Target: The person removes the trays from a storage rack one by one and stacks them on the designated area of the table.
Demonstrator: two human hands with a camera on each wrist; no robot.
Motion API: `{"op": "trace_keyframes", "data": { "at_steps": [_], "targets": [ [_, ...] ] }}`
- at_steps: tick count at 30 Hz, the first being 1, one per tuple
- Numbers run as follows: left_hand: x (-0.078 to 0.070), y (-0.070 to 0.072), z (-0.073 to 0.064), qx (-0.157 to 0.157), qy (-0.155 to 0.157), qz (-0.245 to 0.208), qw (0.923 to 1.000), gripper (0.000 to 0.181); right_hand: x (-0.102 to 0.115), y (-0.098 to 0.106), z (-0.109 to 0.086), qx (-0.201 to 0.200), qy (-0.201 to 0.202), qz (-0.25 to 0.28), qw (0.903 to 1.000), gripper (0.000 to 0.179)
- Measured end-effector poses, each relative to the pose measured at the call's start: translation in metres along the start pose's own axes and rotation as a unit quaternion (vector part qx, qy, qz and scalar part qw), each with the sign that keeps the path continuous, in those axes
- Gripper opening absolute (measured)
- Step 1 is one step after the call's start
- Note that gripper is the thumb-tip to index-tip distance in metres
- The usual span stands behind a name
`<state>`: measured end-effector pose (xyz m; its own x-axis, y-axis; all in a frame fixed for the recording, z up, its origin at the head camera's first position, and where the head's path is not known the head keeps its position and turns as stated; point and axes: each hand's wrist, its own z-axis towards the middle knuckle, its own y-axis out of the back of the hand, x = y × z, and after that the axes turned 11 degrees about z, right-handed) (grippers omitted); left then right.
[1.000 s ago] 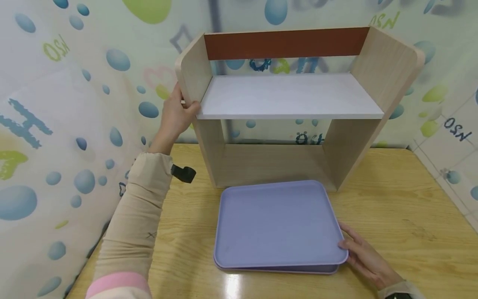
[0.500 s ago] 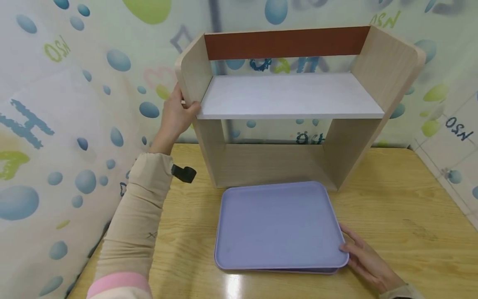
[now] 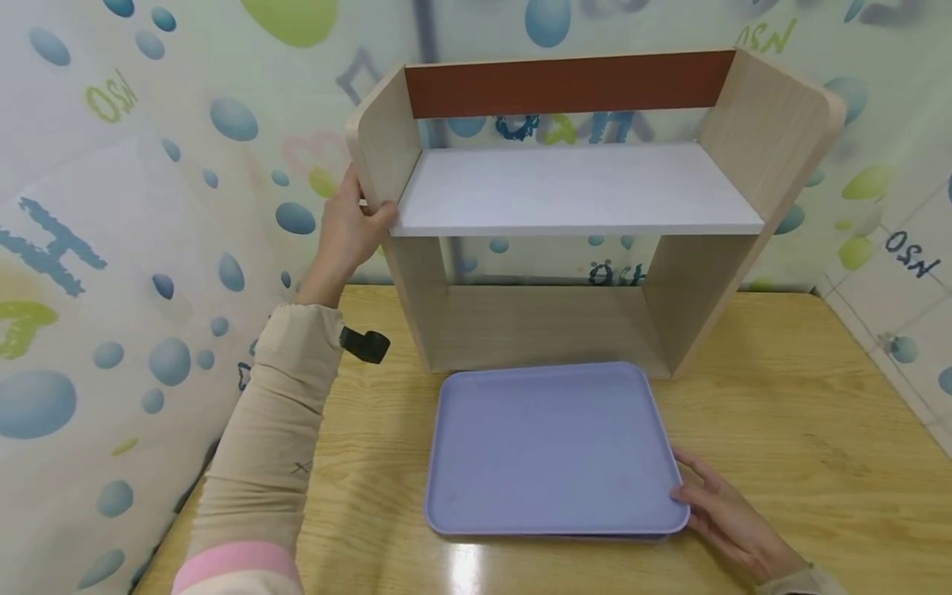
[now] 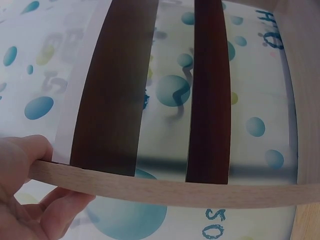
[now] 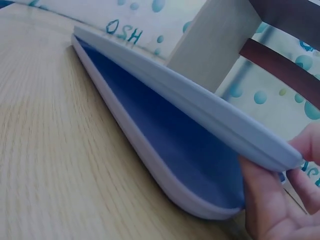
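Note:
My left hand grips the left side panel of a small wooden desktop shelf, thumb on the front and fingers behind. In front of the shelf lie two purple-blue trays, one over the other. My right hand pinches the upper tray at its near right corner. Seen from the right wrist, that corner is raised off the lower tray, leaving a wedge-shaped gap that narrows toward the far end. From the head view the upper tray hides nearly all of the lower one.
The shelf has a white middle board, a brown back strip and a bottom board. It stands at the back of a yellow wood-grain table. A patterned wall covering rises behind and on the left.
The upper tray has shifted slightly left with my right hand, and less of the lower tray shows beneath its near edge. My left hand keeps its grip on the shelf.

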<state>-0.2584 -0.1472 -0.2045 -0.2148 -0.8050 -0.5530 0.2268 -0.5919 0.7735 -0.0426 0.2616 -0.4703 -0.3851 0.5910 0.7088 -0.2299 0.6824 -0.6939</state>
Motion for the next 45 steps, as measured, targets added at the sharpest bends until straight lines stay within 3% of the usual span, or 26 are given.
{"op": "trace_keyframes", "data": {
  "at_steps": [8, 13, 19, 22, 28, 36, 45],
  "targets": [
    [-0.001, 0.0, -0.001, 0.005, 0.007, 0.001, 1.0, 0.053, 0.001, -0.005, 0.0, -0.031, -0.007, -0.052, 0.9981, 0.05],
    [0.0, 0.0, -0.001, 0.003, 0.005, 0.0, 1.0, 0.053, 0.005, -0.007, 0.0, -0.075, -0.013, -0.112, 0.9909, 0.046],
    [0.001, 0.0, 0.0, 0.0, 0.001, 0.003, 1.0, 0.054, 0.009, -0.009, 0.001, -0.083, -0.008, -0.172, 0.9814, 0.042],
    [0.001, 0.0, 0.001, 0.0, 0.0, 0.005, 1.0, 0.054, 0.01, -0.011, 0.002, -0.103, -0.005, -0.207, 0.9728, 0.043],
    [0.0, 0.001, 0.001, 0.002, 0.001, 0.006, 1.0, 0.054, 0.012, -0.016, 0.005, -0.123, -0.004, -0.284, 0.9508, 0.067],
    [-0.001, 0.001, 0.0, 0.006, 0.003, 0.003, 1.0, 0.054, 0.013, -0.018, 0.006, -0.147, 0.004, -0.364, 0.9197, 0.065],
    [-0.001, 0.001, -0.001, 0.014, 0.013, 0.007, 0.9998, 0.053, 0.009, -0.017, 0.006, -0.152, 0.002, -0.372, 0.9158, 0.066]
  ]
}}
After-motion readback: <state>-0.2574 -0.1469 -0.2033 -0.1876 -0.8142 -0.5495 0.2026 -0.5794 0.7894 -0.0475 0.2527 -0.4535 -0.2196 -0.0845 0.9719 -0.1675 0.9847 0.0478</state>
